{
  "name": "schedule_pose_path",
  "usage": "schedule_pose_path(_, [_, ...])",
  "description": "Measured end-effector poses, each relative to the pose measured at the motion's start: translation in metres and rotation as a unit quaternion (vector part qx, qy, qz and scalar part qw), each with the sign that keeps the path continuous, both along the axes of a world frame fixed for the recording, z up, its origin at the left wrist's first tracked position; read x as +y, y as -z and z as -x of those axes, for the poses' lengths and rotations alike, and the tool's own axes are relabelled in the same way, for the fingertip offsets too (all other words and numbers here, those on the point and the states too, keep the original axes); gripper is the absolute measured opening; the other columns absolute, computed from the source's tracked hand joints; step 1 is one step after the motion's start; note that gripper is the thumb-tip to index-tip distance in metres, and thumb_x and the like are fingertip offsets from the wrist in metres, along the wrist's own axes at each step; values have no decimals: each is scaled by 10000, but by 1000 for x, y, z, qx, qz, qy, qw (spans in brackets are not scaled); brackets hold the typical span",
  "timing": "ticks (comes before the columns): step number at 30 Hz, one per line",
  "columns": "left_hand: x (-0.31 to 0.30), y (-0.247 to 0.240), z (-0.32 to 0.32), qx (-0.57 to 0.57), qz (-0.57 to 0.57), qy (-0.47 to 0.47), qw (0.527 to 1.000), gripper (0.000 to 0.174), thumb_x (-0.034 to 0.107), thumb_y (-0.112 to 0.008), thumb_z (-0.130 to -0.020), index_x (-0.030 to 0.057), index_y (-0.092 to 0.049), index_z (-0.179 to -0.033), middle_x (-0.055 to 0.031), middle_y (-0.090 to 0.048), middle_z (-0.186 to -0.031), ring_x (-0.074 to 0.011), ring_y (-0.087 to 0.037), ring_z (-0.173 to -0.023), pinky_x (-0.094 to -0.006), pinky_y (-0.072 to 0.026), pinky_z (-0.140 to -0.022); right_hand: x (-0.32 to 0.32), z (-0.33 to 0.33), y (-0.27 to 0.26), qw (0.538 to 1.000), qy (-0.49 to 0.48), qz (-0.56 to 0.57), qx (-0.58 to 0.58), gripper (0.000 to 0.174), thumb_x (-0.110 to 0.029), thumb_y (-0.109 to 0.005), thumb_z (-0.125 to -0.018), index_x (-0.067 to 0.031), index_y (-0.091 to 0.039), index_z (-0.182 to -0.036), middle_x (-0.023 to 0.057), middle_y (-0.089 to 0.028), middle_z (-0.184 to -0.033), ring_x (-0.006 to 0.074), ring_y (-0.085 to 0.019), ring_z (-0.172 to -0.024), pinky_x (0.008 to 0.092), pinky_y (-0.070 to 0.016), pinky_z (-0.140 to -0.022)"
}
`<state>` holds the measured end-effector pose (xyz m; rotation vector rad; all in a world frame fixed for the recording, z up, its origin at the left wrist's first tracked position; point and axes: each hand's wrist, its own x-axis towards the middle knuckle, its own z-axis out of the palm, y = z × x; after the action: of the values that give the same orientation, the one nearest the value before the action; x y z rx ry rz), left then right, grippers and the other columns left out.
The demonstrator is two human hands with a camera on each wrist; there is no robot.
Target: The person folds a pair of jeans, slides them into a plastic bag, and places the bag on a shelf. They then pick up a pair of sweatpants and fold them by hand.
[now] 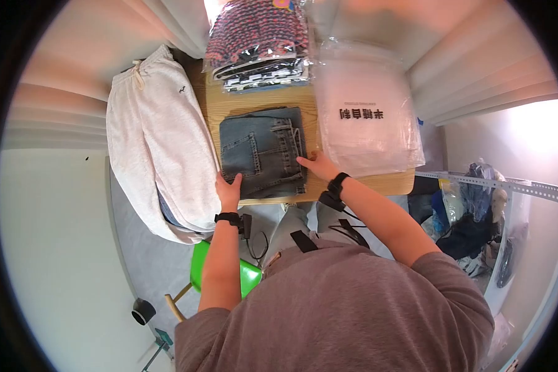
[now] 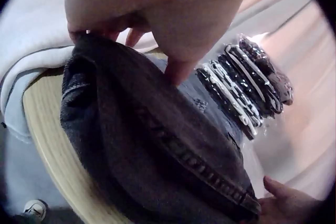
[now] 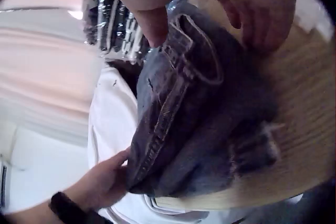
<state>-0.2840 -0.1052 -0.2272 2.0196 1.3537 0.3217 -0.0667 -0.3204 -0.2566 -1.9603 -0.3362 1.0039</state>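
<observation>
Folded blue-grey jeans (image 1: 263,155) lie on the wooden table near its front edge. The left hand (image 1: 229,191) grips their left front corner; in the left wrist view that hand (image 2: 168,14) has its thumb on the top denim layer and fingers round the edge. At the right side, the right hand (image 1: 320,167) holds the jeans with its thumb on top. Its bent fingers, in the right wrist view, reach down beside the denim (image 3: 194,124), next to the tabletop; how far they go under it is hidden by the right hand (image 3: 220,3).
Light sweatpants (image 1: 161,136) hang over the table's left side. Bagged folded garments (image 1: 260,43) are stacked at the back. Clear plastic bags with dark print (image 1: 366,136) lie on the right of the table. A green chair (image 1: 248,279) stands below the front edge.
</observation>
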Motion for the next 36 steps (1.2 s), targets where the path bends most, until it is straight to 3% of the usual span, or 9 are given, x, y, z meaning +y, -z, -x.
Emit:
schedule_pose_path(3, [13,12,7,-37,88,-10,995,816,375,-743,-701,-66,-374,-1280,-284,-471,-1219,-390,-453,-1147,-413,-358,-969,33,0,23,992,30,-12,119,758,-492,-672,-747,95,-470,-1182,234,-544,-1177,304,-535,-1100,374,-424,-913])
schedule_pose_path(6, [27,35,12,-46,162,1,986,809,376,-776,-669,-103,-418,-1215,-244,-552,-1118,-331,-553,-1027,-362,-425,-893,43,7,-37,885,152,-80,433,677,-394,-733,-720,47,-508,-1182,188,-562,-1177,295,-546,-1073,455,-412,-907])
schedule_pose_path(9, [22,-26,4,-94,328,7,940,717,292,-778,-685,-96,-433,-1180,-193,-564,-1102,-250,-579,-952,-322,-457,-834,48,0,-38,873,121,-50,470,521,-258,-727,-746,28,-543,-1141,168,-605,-1109,296,-607,-947,459,-458,-844])
schedule_pose_path(15, [16,-77,21,-178,373,44,909,774,198,-754,-698,-59,-336,-1297,-168,-518,-1180,-242,-527,-1050,-325,-424,-905,19,18,-104,876,53,-107,467,447,-109,-668,-779,0,-520,-1187,137,-570,-1178,196,-557,-1053,346,-464,-888])
schedule_pose_path(17, [2,-100,11,-192,368,75,907,783,191,-755,-695,-50,-328,-1305,-166,-511,-1190,-239,-522,-1060,-325,-418,-914,-7,27,-128,893,34,-212,396,453,-76,-653,-784,5,-498,-1202,125,-571,-1169,186,-567,-1025,341,-474,-874])
schedule_pose_path(27, [-95,-129,-140,-216,345,380,831,815,177,-770,-685,-7,-323,-1341,-142,-444,-1289,-222,-465,-1145,-323,-366,-968,-183,33,-213,879,297,-288,235,520,36,-600,-758,-8,-437,-1250,112,-531,-1211,237,-536,-1087,364,-446,-924])
schedule_pose_path(33, [-119,-146,-241,-229,376,471,764,736,172,-768,-677,13,-407,-1299,-105,-527,-1204,-201,-498,-1101,-303,-383,-946,-217,16,-185,832,375,-363,188,498,20,-596,-778,-12,-440,-1249,101,-522,-1234,244,-521,-1108,379,-437,-937])
schedule_pose_path(34, [-115,-152,-254,-226,363,486,762,630,181,-725,-742,24,-436,-1280,-93,-548,-1173,-204,-514,-1078,-303,-392,-936,-212,13,-176,819,389,-380,186,487,11,-594,-788,-15,-442,-1251,97,-519,-1241,245,-518,-1111,380,-429,-946])
schedule_pose_path(36, [-96,-131,-282,-246,444,406,760,590,200,-699,-775,39,-437,-1279,-85,-541,-1187,-195,-509,-1078,-308,-389,-938,-196,5,-152,781,412,-419,209,437,-13,-590,-815,-16,-465,-1233,96,-526,-1233,241,-519,-1106,376,-418,-954])
